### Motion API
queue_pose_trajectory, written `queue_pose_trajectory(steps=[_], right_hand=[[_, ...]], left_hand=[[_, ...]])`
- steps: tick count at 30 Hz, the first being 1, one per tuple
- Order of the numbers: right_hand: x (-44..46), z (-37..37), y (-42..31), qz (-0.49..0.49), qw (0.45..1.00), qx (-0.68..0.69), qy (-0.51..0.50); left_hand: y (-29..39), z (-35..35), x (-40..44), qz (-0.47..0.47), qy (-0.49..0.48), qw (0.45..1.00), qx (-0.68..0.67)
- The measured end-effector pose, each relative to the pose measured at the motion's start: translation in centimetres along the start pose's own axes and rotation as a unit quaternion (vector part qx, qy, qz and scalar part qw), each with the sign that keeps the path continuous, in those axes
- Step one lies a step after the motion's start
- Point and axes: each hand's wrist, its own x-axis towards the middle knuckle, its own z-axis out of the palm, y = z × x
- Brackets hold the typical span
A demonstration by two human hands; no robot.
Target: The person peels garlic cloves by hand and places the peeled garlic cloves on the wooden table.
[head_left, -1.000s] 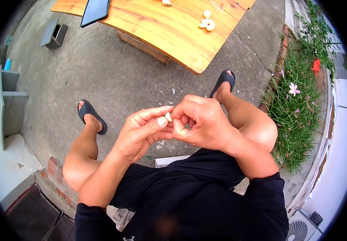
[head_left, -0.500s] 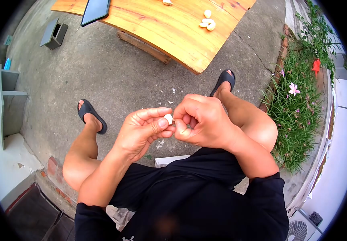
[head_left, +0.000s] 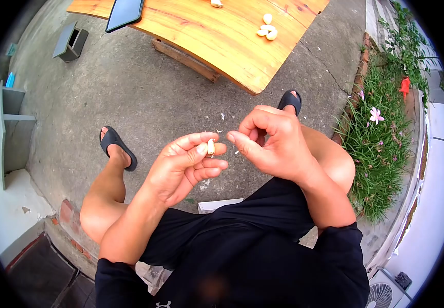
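Between the thumb and fingers of my left hand (head_left: 183, 167) is a small pale garlic clove (head_left: 211, 147), with a thin bit of skin at its lower end. To its right, apart from the clove, my right hand (head_left: 273, 141) has its fingers curled and the thumb tip near the index finger; no object shows in it, though the inside of the fingers is partly hidden. Several peeled cloves (head_left: 271, 35) lie together on the wooden table (head_left: 222, 46). Another garlic piece (head_left: 216, 3) is at the table's far edge in view.
A dark tablet (head_left: 124, 14) lies at the table's left edge. On the concrete stands a small grey stool (head_left: 71, 43). White scraps (head_left: 222, 116) are scattered on the ground beyond my hands. Grass with pink flowers (head_left: 376, 115) grows at the right.
My right hand has moved up and right, away from my left hand and the clove. The clove now stands more upright in my left fingers, whose lower fingers have spread.
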Motion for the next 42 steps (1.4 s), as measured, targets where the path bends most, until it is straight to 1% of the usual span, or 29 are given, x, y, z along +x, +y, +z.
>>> queue_pose_trajectory(steps=[3, 6, 7, 10, 14, 19, 22, 23, 29, 32, 35, 38, 42], right_hand=[[-0.1, 1.1, 0.2, -0.024, 0.994, 0.102, 0.040], [-0.1, 1.1, 0.0, -0.071, 0.993, 0.098, -0.014], [0.0, 1.4, -0.1, -0.108, 0.990, 0.091, -0.008], [-0.2, 2.3, 0.0, -0.111, 0.992, 0.065, 0.016], [-0.3, 2.3, 0.5, -0.111, 0.992, 0.063, 0.005], [-0.2, 2.6, 0.2, -0.127, 0.989, 0.077, 0.026], [-0.2, 2.4, -0.1, -0.099, 0.990, 0.092, 0.025], [-0.3, 2.4, 0.0, -0.106, 0.990, 0.092, 0.024], [-0.3, 2.4, 0.3, -0.122, 0.990, 0.075, 0.020], [-0.4, 2.3, 0.3, -0.120, 0.991, 0.059, 0.015], [-0.6, 2.4, 0.2, -0.113, 0.992, 0.048, 0.015], [-0.9, 2.9, -0.1, -0.096, 0.994, 0.053, 0.032], [-0.9, 3.4, -0.1, -0.083, 0.993, 0.059, 0.063]], left_hand=[[0.0, 0.1, 0.1, -0.001, 0.003, 1.000, -0.016], [-0.1, 0.3, 0.2, 0.005, 0.007, 1.000, -0.027], [-0.2, 0.3, 0.3, 0.008, 0.011, 1.000, -0.027], [-0.4, 0.2, 0.3, 0.017, 0.015, 1.000, -0.009], [-0.5, 0.2, 0.2, 0.018, -0.002, 0.999, 0.030], [-0.9, 0.1, 0.2, 0.066, 0.020, 0.996, 0.054], [-0.9, 0.2, 0.1, 0.089, 0.037, 0.993, 0.065], [-0.9, 0.2, 0.1, 0.095, 0.043, 0.992, 0.071], [-0.9, 0.8, 0.0, 0.135, 0.078, 0.978, 0.141], [-1.3, 0.6, 0.1, 0.175, 0.069, 0.968, 0.168], [-1.5, 0.2, 0.1, 0.194, 0.057, 0.957, 0.210], [-1.5, 0.3, 0.0, 0.192, 0.058, 0.956, 0.215], [-1.2, 0.6, -0.1, 0.135, 0.040, 0.979, 0.146]])
